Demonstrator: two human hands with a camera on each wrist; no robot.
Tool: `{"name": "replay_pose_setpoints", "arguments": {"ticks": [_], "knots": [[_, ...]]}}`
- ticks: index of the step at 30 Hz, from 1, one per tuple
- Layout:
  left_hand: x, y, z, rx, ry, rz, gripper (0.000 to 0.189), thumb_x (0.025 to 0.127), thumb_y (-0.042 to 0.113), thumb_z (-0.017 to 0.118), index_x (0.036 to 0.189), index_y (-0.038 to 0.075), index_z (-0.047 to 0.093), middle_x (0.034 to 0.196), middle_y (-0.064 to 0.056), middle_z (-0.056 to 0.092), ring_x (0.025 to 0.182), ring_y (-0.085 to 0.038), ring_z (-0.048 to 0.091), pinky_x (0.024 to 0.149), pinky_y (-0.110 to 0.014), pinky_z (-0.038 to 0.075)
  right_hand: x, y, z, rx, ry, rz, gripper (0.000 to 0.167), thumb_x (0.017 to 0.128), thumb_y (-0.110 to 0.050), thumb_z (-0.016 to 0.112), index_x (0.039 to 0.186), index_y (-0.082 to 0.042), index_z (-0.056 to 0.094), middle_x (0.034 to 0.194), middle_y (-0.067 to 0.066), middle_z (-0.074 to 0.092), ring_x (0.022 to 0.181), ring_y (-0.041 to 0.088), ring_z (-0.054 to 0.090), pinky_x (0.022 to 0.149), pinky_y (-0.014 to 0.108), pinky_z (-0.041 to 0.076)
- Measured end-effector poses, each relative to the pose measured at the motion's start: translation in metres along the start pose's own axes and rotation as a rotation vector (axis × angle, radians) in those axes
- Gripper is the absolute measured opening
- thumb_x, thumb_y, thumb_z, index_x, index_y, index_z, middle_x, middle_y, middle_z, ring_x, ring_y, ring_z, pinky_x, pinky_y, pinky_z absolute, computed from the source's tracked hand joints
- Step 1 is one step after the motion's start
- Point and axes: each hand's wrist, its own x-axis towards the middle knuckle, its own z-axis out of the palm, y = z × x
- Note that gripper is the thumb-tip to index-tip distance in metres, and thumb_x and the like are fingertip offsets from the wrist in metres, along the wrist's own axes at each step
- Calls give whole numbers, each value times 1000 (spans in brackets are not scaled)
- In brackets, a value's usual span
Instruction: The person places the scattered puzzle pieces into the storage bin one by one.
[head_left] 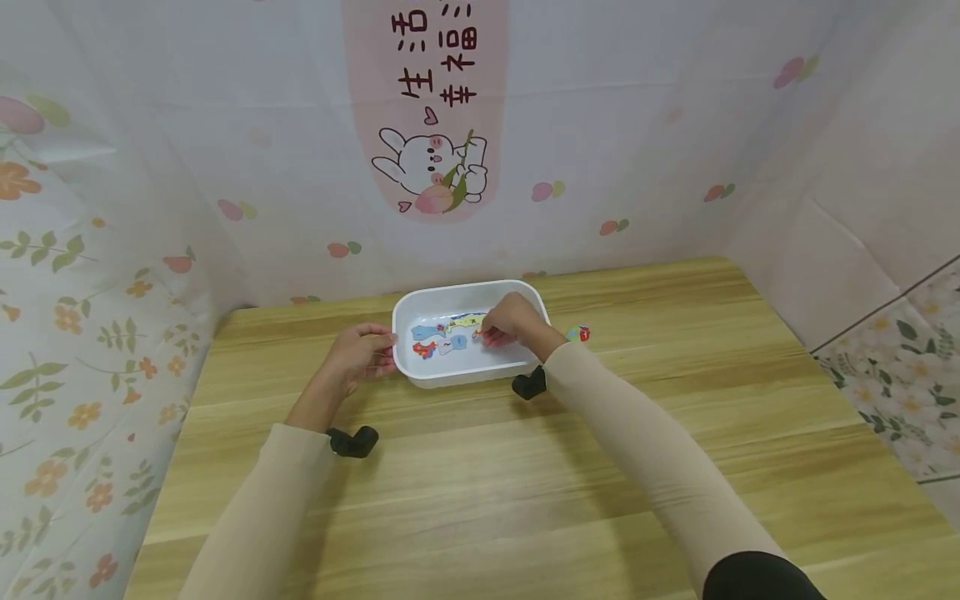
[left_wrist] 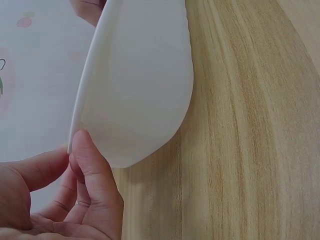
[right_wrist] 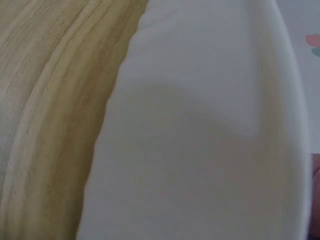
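A white rectangular tray [head_left: 480,367] stands on the table near the back wall. My left hand [head_left: 360,357] pinches its left rim; in the left wrist view the left thumb and fingertips [left_wrist: 86,145] meet on the tray's edge. Inside lie several flat, irregular colourful pieces: a blue one [head_left: 428,332], a red-orange one [head_left: 423,350], a pale blue one [head_left: 453,343] and a yellow strip [head_left: 467,320]. My right hand [head_left: 512,321] reaches down into the tray, its curled fingers at a small orange-red piece [head_left: 476,335], mostly covered. The tray wall [right_wrist: 190,125] fills the right wrist view.
Outside the tray, right of it, another colourful piece [head_left: 580,333] lies on the wooden table [head_left: 465,483]. A patterned cloth [head_left: 600,142] hangs close behind the tray. Black wrist mounts [head_left: 354,442] sit at both cuffs.
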Motion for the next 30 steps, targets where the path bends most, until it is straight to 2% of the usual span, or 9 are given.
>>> {"name": "replay_pose_setpoints", "arguments": {"ticks": [5,11,20,26,30], "knots": [[0,0,0,-5,1,-3,28,98,12,58,122,1,51,82,-8,59,63,-14,61,69,-29,60,2,6,5,-45,15,-15,10,83,-1,65,84,8,70,59,7,67,51,12,65,49,18,50],[-1,0,1,-1,7,-4,27,98,13,59,121,2,52,82,-8,59,63,-14,62,72,-31,60,3,9,10,-2,22,11,11,84,1,64,87,10,69,60,9,67,50,14,65,52,20,55],[0,-1,0,-53,-10,4,22,98,10,58,117,0,52,75,-5,59,59,-13,61,64,-26,60,1,7,12,23,36,28,10,83,4,63,88,11,65,60,12,65,49,16,64,54,25,58],[0,-1,1,-59,-6,-1,20,98,10,58,115,2,52,74,-5,59,58,-13,61,65,-27,60,-3,3,7,-19,50,29,8,83,2,64,86,9,64,65,14,67,51,18,66,54,26,58],[0,0,1,-55,2,-6,21,98,10,59,115,2,53,75,-6,59,58,-13,61,65,-27,60,-5,-2,-2,-42,65,5,17,85,-2,66,96,12,66,69,14,69,53,18,67,59,27,59]]}}
